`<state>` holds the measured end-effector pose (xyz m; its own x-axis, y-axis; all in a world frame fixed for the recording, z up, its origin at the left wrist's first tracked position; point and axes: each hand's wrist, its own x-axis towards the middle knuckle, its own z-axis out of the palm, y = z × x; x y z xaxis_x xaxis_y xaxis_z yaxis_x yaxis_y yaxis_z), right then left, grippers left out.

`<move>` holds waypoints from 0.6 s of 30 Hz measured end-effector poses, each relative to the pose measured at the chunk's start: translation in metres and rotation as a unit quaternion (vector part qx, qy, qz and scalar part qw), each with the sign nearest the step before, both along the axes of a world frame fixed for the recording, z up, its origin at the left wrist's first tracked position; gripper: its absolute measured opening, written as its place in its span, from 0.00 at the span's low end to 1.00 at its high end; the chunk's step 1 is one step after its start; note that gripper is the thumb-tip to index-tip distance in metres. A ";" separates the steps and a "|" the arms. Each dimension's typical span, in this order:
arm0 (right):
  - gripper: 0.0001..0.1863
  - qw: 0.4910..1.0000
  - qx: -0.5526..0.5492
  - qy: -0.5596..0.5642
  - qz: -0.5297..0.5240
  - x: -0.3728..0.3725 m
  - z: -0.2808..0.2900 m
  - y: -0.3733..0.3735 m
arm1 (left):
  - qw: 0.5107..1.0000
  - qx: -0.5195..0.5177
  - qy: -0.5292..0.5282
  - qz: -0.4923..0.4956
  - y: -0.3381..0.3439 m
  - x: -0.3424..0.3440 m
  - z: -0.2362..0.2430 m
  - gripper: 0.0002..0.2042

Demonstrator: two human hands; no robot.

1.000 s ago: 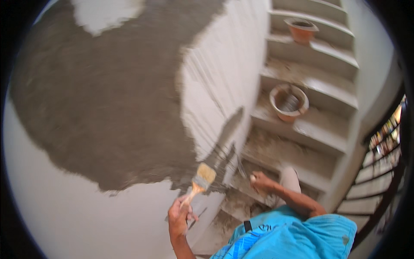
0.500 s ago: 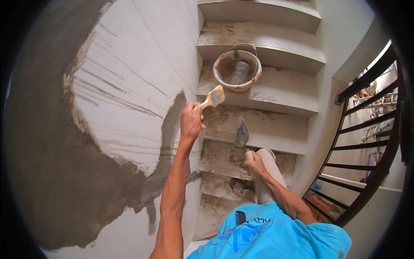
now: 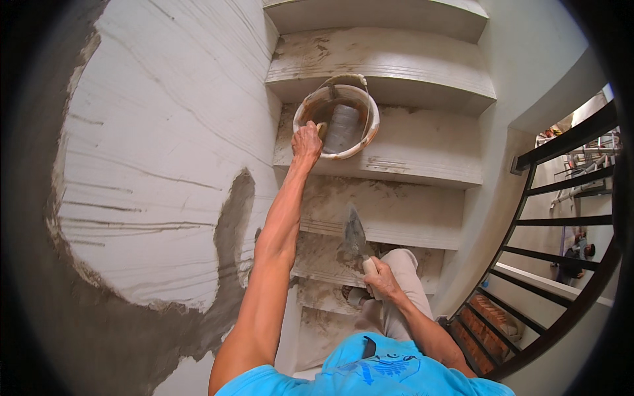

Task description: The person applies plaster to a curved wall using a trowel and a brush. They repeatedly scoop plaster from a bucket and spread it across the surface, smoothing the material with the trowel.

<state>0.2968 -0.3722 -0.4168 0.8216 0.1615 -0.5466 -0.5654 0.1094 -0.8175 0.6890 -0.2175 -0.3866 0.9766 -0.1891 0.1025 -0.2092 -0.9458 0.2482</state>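
My left hand [image 3: 307, 140] is closed round the handle of a paintbrush [image 3: 321, 131] at the near left rim of a white bucket [image 3: 374, 123]. The brush points into the bucket, and its bristles are mostly hidden. Inside the bucket is a grey, ribbed cylindrical container [image 3: 345, 120], beside the brush. My right hand [image 3: 383, 278] grips the pale handle of a pointing trowel [image 3: 354, 231] above my right thigh. Its grey-smeared blade points up and away over the steps, touching nothing that I can make out.
Grey mortar [image 3: 236, 204] partly covers the white wall [image 3: 145, 138] on the left, with dark drips. Dirty pale steps [image 3: 389, 204] climb ahead. At right, a dark railing [image 3: 561, 221] borders a lower area with a person [image 3: 576, 254] and stacked bricks [image 3: 492, 317].
My left hand has carried the paintbrush from over the step beside the wall up to the bucket and into its mouth. My right hand still holds the trowel. The view has shifted somewhat.
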 end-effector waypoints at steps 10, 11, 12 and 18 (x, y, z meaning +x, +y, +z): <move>0.13 0.999 -0.027 -0.023 -0.015 0.007 -0.022 -0.018 | 0.997 -0.020 0.064 0.047 -0.016 0.016 0.014 0.10; 0.13 0.999 -0.033 -0.026 -0.018 0.010 -0.016 -0.019 | 0.997 -0.034 0.051 0.055 -0.017 0.014 0.013 0.10; 0.14 0.999 -0.038 -0.029 -0.015 0.013 -0.007 -0.020 | 0.996 -0.048 0.037 0.068 -0.013 0.009 0.011 0.09; 0.17 0.992 -0.091 -0.085 0.032 0.013 -0.020 -0.015 | 0.972 -0.203 -0.008 0.121 0.004 -0.013 -0.031 0.17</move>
